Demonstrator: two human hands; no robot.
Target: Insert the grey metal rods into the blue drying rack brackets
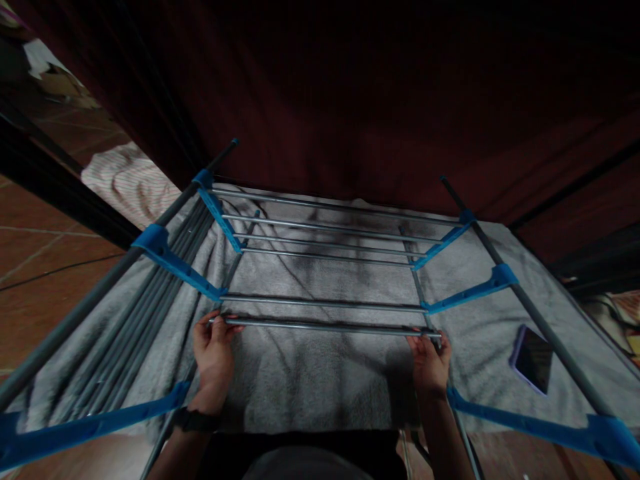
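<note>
Between both hands lies a loose thin metal tube (320, 326), held level across a partly built rack. My left hand (215, 353) pinches the tube's left end. At its right end, the fingers of my right hand (430, 363) close on the tube. Just beyond it, another metal crossbar (325, 303) spans a left blue bracket (185, 268) and a right blue bracket (465, 297). Farther back, several crossbars join the far-left blue bracket (220, 217) and the far-right blue bracket (443, 245). Nearest me, the near-left blue bracket (100, 421) and near-right blue bracket (530, 425) have no crossbar between them.
Several loose grey tubes (145, 313) lie at the left on a grey blanket (320, 380). A phone (533, 359) rests on the blanket at the right. Dark red cloth (350, 113) hangs behind the rack. Tiled floor (45, 267) shows at the left.
</note>
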